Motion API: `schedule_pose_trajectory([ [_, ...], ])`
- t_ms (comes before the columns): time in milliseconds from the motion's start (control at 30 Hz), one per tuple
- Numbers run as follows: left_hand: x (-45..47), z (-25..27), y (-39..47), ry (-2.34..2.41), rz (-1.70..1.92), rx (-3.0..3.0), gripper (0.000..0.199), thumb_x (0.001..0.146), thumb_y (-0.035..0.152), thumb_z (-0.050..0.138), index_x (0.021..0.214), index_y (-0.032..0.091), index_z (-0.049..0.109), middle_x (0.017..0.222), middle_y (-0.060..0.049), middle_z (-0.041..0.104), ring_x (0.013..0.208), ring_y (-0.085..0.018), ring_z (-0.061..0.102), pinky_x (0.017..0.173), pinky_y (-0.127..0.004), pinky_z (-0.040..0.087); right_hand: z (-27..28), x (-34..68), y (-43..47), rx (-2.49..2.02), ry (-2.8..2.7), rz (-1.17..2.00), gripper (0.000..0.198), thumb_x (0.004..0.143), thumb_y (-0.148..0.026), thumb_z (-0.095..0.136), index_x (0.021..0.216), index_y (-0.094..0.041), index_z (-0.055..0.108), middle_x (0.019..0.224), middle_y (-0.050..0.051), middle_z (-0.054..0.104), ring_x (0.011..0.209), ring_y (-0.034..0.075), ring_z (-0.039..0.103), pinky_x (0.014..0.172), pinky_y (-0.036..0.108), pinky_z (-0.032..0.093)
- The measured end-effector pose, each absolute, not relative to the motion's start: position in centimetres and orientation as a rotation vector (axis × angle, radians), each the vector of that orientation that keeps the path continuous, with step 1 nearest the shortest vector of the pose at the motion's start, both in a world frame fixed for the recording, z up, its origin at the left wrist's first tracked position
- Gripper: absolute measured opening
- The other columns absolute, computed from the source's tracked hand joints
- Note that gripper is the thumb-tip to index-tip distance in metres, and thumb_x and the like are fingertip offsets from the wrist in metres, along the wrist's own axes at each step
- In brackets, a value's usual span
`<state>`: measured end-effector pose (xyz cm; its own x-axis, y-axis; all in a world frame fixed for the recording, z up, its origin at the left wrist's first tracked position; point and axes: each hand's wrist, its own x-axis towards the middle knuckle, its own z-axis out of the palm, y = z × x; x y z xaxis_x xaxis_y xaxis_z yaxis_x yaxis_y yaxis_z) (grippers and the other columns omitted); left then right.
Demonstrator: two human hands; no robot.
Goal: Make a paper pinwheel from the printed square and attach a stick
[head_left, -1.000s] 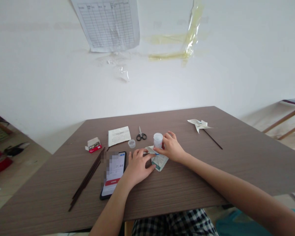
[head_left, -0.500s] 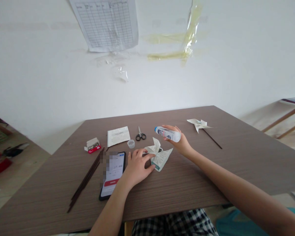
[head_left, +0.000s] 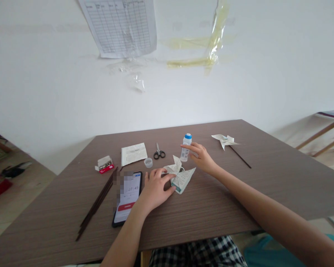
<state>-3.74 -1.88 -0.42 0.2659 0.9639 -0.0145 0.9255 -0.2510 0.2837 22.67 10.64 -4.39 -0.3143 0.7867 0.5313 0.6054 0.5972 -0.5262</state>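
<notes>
A folded paper pinwheel (head_left: pixel 181 181) made of printed paper lies on the table. My left hand (head_left: pixel 156 187) rests at its left side, fingers spread flat, with the index fingertip and thumb touching the paper. Behind the pinwheel a clear glue bottle (head_left: pixel 185 151) with a blue top stands upright. My right hand (head_left: pixel 202 157) has its fingers round the bottle, the index finger stretched across its front; the thumb is mostly hidden. A small translucent cap (head_left: pixel 148 162) sits left of the pinwheel.
Scissors (head_left: pixel 159 152), a stack of printed paper (head_left: pixel 134 154) and a red box of small metal pieces (head_left: pixel 105 165) lie farther back. Dark sticks (head_left: pixel 97 204) and a phone (head_left: pixel 128 200) are on the left. Another pinwheel on a stick (head_left: pixel 225 141) lies at the right.
The glue bottle has gone from tilted sideways in my right hand to standing upright on the table, slightly to the left. My left hand and the pinwheel have stayed put.
</notes>
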Motion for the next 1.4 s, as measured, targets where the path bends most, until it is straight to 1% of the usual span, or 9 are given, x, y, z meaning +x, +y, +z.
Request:
schedule_pose_trajectory([
  [100,-3.8,-0.5,-1.8,1.751,0.240,2.295,0.045,0.106,0.037,0.083,0.150,0.040,0.084,0.164,-0.011,0.071,0.160,-0.045,0.058,0.139,-0.080,0.038,-4.5,22.5,11.1,-1.145,-2.046,0.292,0.063,0.109,-0.017,0.057,0.162,-0.044,0.078,0.148,0.009,0.080,0.141,0.036,0.073,0.133,0.072,0.046],
  [200,-3.8,-0.5,-1.8,1.745,0.243,2.284,0.045,0.106,0.036,0.083,0.151,0.039,0.084,0.164,-0.012,0.071,0.161,-0.045,0.058,0.141,-0.079,0.036,-4.3,22.3,11.4,-1.184,-2.081,0.262,0.057,0.115,-0.021,0.056,0.162,-0.045,0.077,0.152,0.010,0.079,0.148,0.036,0.072,0.138,0.081,0.035],
  [433,-3.9,-0.8,-1.7,1.736,0.277,2.288,0.044,0.105,0.035,0.084,0.149,0.040,0.085,0.163,-0.011,0.072,0.161,-0.045,0.058,0.141,-0.082,0.035,-3.3,21.6,12.9,-1.238,-2.117,0.262,0.056,0.113,-0.016,0.059,0.156,-0.043,0.082,0.152,0.010,0.081,0.146,0.036,0.075,0.140,0.086,0.026],
  [633,-3.9,-0.5,-1.7,1.739,0.224,2.287,0.045,0.107,0.035,0.082,0.151,0.040,0.083,0.165,-0.011,0.071,0.163,-0.045,0.056,0.141,-0.084,0.033,-2.4,19.2,16.0,-1.247,-2.125,0.283,0.050,0.110,-0.013,0.065,0.145,-0.041,0.088,0.151,0.008,0.084,0.142,0.036,0.077,0.139,0.084,0.033],
  [733,-3.9,-0.4,-1.8,1.743,0.223,2.287,0.044,0.106,0.035,0.082,0.150,0.040,0.083,0.165,-0.011,0.070,0.162,-0.044,0.056,0.141,-0.082,0.034,-2.1,17.5,17.3,-1.217,-2.142,0.365,0.051,0.108,-0.009,0.064,0.142,-0.035,0.090,0.154,0.010,0.083,0.140,0.033,0.079,0.132,0.062,0.054],
  [833,-3.9,-0.2,-1.9,1.750,0.196,2.281,0.044,0.107,0.036,0.082,0.151,0.041,0.083,0.166,-0.010,0.069,0.162,-0.044,0.056,0.141,-0.082,0.034,-1.9,16.1,18.4,-1.217,-2.131,0.411,0.050,0.108,-0.009,0.064,0.142,-0.036,0.091,0.155,0.008,0.083,0.137,0.033,0.081,0.124,0.049,0.061],
  [1000,-4.1,0.0,-1.9,1.748,0.171,2.286,0.046,0.109,0.036,0.078,0.154,0.038,0.081,0.167,-0.011,0.068,0.163,-0.045,0.053,0.141,-0.083,0.032,-1.4,14.3,19.8,-1.209,-2.159,0.439,0.052,0.107,-0.009,0.064,0.146,-0.033,0.090,0.156,0.009,0.082,0.133,0.034,0.082,0.120,0.045,0.063],
  [1200,-4.2,-0.3,-1.9,1.735,0.194,2.304,0.046,0.108,0.036,0.078,0.153,0.037,0.082,0.166,-0.013,0.068,0.160,-0.046,0.055,0.139,-0.085,0.033,-1.1,12.9,20.7,-1.111,-2.244,0.513,0.073,0.096,0.001,0.061,0.158,-0.031,0.082,0.162,0.008,0.077,0.138,0.029,0.078,0.123,0.041,0.059],
  [1400,-4.2,-0.4,-1.8,1.740,0.228,2.313,0.045,0.105,0.038,0.080,0.149,0.040,0.084,0.164,-0.011,0.071,0.158,-0.046,0.058,0.138,-0.083,0.037,-1.4,12.9,20.8,-0.972,-2.258,0.648,0.074,0.090,-0.006,0.068,0.158,-0.030,0.080,0.163,0.010,0.073,0.141,0.031,0.074,0.127,0.045,0.057],
])
